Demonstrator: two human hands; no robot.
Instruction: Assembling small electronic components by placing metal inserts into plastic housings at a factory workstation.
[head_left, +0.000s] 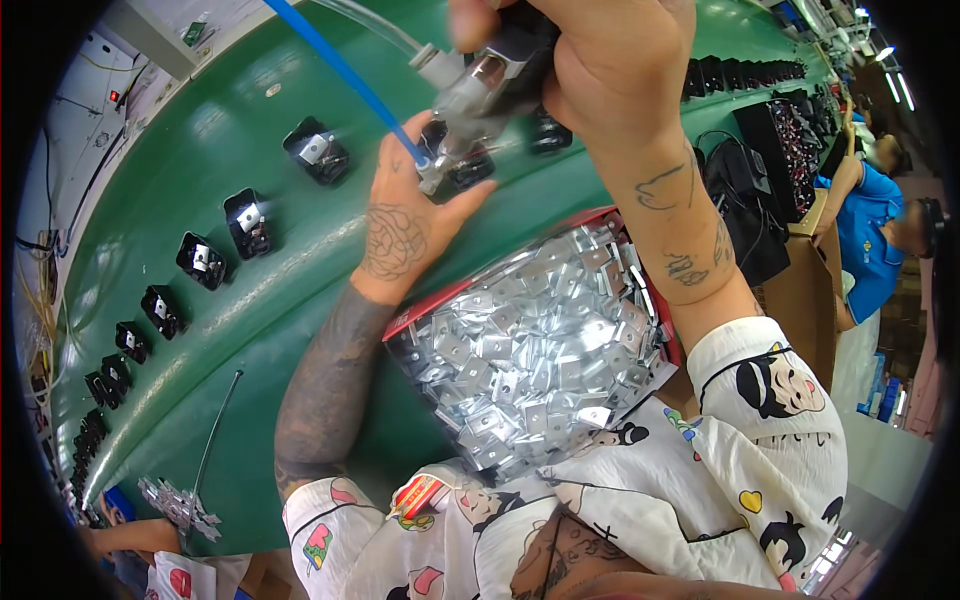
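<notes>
Green bench [230, 120] carried a curving row of black housings [246, 228]. Above it, the right hand [610, 60] was clamped round a dark tool with a shiny nose [478, 92], which looked stiff, moderately heavy and best held by its body. Left hand [408, 215] spread beside the housing below, its grip too hidden to tell.
</notes>
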